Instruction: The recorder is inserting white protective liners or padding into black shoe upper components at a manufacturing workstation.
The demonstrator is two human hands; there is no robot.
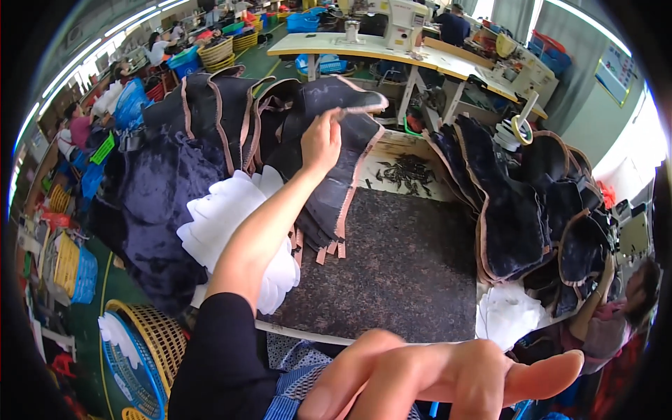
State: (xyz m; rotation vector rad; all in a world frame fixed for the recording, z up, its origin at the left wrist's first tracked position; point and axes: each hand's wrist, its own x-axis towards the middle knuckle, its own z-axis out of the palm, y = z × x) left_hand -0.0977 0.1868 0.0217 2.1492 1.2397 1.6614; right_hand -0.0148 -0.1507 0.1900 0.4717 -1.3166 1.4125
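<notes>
in the head view the left hand [320, 143] reaches forward over the worktop [406, 266], its fingers pinched on the tan-edged rim of a dark fabric piece [336, 157] that it holds lifted above the dark mat; the piece hangs down from the grip. just left of the forearm lies a stack of white foam pieces [224, 224]. the right hand [448, 378] is close to the camera at the lower edge, fingers stretched out, holding nothing. a pile of dark trimmed pieces [518, 210] rests at the right.

Rectangular blue-and-white wall poster [616, 70] at far upper right (print too small to tell), no packages or screens
</notes>
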